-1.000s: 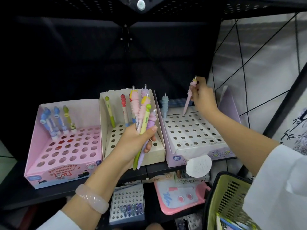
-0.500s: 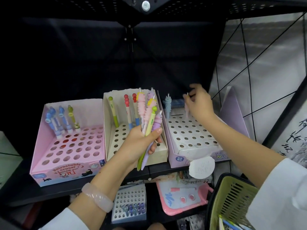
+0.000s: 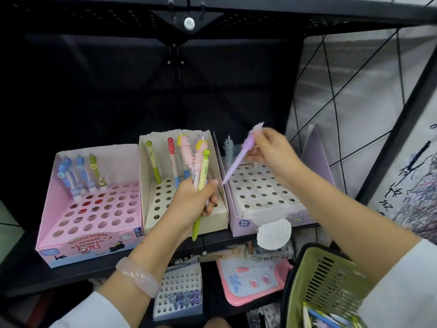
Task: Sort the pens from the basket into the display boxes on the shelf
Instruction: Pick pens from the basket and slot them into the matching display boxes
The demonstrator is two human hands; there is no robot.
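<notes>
Right hand: the right hand (image 3: 272,152) is pinching one lilac pen (image 3: 238,159) near its soft, ribbed top, fingers (image 3: 254,153) curled round it; the pen is tilting, tip down, over the back-left corner of the lilac box (image 3: 264,221).
Left hand: the left hand (image 3: 191,204) is gripping a bundle of pens (image 3: 197,166), fingers wrapped round the barrels, in front of the cream box (image 3: 220,218). About four are showing: two with pink ribbed grips, one yellow-green with a ball top, and one partly hidden.
Display boxes: three cardboard boxes are sitting side by side along the front edge of the shelf (image 3: 71,273), each with a sloping panel of round holes.
Pink box: the pink box (image 3: 94,242) at the left end is holding about five glossy pens in its back-left corner, four blue and one green.
Cream box: two pens are standing in its back row, one green-topped and one with red beads; any more are hidden behind the bundle.
Lilac box: one grey-blue ribbed pen (image 3: 228,152) is standing in its back-left corner.
Basket: one green plastic basket (image 3: 324,280) with slotted walls is hanging below the shelf's right end, with more items inside.
Wrist: one smooth pale-pink bangle (image 3: 138,278) is circling the left wrist.
</notes>
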